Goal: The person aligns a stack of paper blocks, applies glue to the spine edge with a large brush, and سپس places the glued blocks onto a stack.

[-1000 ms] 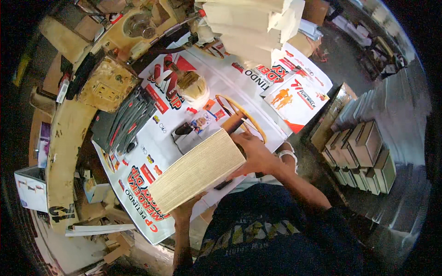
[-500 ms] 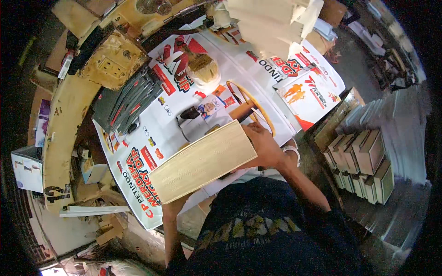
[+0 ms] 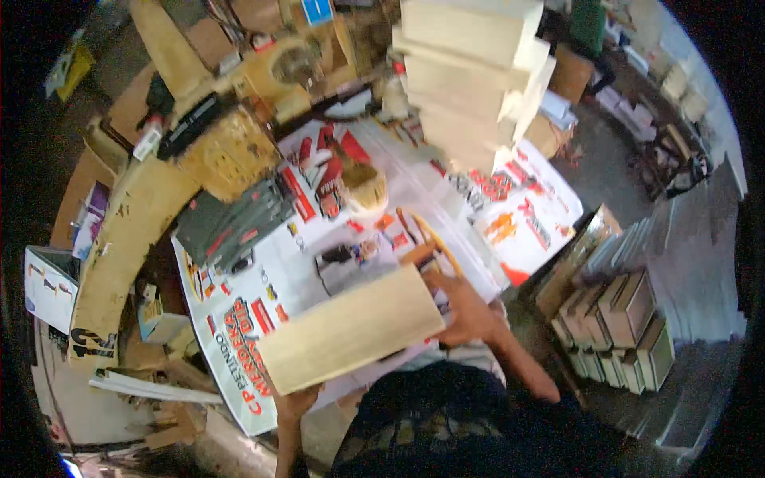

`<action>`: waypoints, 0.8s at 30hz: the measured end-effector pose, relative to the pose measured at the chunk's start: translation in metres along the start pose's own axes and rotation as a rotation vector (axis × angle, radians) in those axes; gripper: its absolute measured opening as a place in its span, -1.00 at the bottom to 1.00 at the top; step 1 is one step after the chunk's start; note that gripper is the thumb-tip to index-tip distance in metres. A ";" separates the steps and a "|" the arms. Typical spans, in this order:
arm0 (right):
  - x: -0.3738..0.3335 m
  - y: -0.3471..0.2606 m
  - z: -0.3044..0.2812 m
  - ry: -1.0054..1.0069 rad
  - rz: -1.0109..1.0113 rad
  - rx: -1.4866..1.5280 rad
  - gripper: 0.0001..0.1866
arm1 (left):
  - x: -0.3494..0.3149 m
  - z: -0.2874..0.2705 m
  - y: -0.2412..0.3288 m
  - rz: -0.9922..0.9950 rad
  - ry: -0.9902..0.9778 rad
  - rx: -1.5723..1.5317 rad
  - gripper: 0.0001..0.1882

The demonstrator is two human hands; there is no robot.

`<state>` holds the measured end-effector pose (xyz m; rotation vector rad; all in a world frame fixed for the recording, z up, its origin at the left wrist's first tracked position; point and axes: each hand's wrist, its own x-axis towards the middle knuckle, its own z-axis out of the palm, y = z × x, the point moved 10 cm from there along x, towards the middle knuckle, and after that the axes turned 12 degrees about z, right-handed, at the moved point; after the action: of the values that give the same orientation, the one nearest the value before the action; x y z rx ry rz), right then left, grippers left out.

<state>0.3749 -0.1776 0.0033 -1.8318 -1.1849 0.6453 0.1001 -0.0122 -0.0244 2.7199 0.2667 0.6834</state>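
A thick cream book block [image 3: 351, 328] spans both my hands above the printed sheet. My left hand [image 3: 298, 398] grips its lower left end from beneath, most fingers hidden. At the other end, my right hand [image 3: 466, 311] is closed round the corner. Just beyond the right fingers is a brown stick-like handle [image 3: 419, 253]; I cannot tell whether it is held or lying. A wide brush [image 3: 362, 187] with pale bristles lies farther up, its bristles over a small round white container [image 3: 369, 212]. The large printed sheet [image 3: 279, 239] lies under all this.
A tall stack of book blocks [image 3: 470, 88] rises at the far side. Dark grey strips [image 3: 239, 227] lie left, near a stained yellow machine part [image 3: 231, 155] and a curved beam [image 3: 131, 247]. Several hardbound books [image 3: 629, 303] are piled at the right.
My view has tilted up, so the scene sits lower and more of the tall stack shows. The book block stays in both hands, with little visible shift over the sheet.
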 end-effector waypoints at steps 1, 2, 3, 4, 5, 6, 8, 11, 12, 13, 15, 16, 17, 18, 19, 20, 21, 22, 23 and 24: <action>-0.001 -0.002 0.002 -0.016 0.004 -0.004 -0.17 | 0.011 -0.011 0.009 0.003 0.054 -0.017 -0.57; -0.002 0.006 0.008 -0.018 0.041 0.059 -0.17 | 0.008 -0.005 0.001 -0.110 0.061 -0.091 -0.57; 0.000 0.015 0.017 -0.031 0.075 0.134 -0.16 | -0.002 0.001 -0.007 -0.231 0.060 -0.158 -0.56; -0.001 0.012 0.015 -0.038 0.097 0.087 -0.16 | 0.000 0.005 -0.009 -0.283 0.077 -0.210 -0.55; 0.000 0.013 0.014 0.026 -0.026 0.049 -0.16 | 0.006 0.007 -0.014 -0.324 0.106 -0.257 -0.54; 0.001 0.006 0.011 0.021 -0.017 0.043 -0.17 | 0.005 0.003 -0.010 -0.326 0.139 -0.277 -0.51; 0.004 -0.012 0.002 0.002 -0.014 0.068 -0.18 | -0.007 0.010 -0.017 -0.207 -0.046 -0.191 -0.42; -0.004 -0.007 0.010 -0.038 0.006 0.085 -0.17 | -0.045 0.025 -0.044 -0.274 -0.021 -0.238 -0.40; -0.006 0.005 0.013 -0.016 0.000 0.032 -0.17 | -0.041 0.026 -0.042 -0.280 0.015 -0.261 -0.39; -0.007 0.010 0.015 0.007 -0.011 -0.015 -0.17 | -0.019 0.018 -0.022 -0.273 0.094 -0.276 -0.39; -0.008 0.011 0.013 -0.013 -0.022 0.073 -0.18 | 0.000 0.008 -0.010 -0.237 0.129 -0.264 -0.38; -0.015 0.013 0.011 -0.011 -0.001 0.123 -0.19 | -0.002 0.014 -0.008 -0.214 0.060 -0.258 -0.38; -0.020 0.010 0.003 0.007 -0.005 0.108 -0.17 | -0.002 0.019 -0.010 -0.220 0.039 -0.290 -0.39; -0.020 0.002 -0.007 0.028 0.006 0.102 -0.16 | -0.006 0.022 -0.013 -0.239 0.010 -0.323 -0.39; -0.020 -0.004 -0.016 0.049 0.013 0.107 -0.15 | -0.013 0.027 -0.015 -0.296 0.024 -0.378 -0.40; -0.024 -0.012 -0.029 0.097 0.004 0.139 -0.13 | -0.017 0.031 -0.015 -0.356 0.034 -0.431 -0.41; -0.031 -0.014 -0.047 0.157 -0.004 0.158 -0.12 | -0.003 0.033 -0.002 -0.354 0.089 -0.518 -0.41; -0.042 -0.014 -0.064 0.284 -0.078 0.164 -0.12 | 0.018 0.032 0.019 -0.361 0.156 -0.590 -0.41; -0.047 -0.009 -0.077 0.307 0.071 0.383 -0.21 | 0.041 0.040 0.033 -0.344 0.114 -0.657 -0.39; -0.057 -0.001 -0.095 0.390 0.124 0.432 -0.28 | 0.066 0.050 0.048 -0.322 0.064 -0.738 -0.37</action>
<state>0.4239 -0.2638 0.0521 -1.5737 -0.6215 0.5307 0.1866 -0.0536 -0.0212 1.9040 0.3694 0.6177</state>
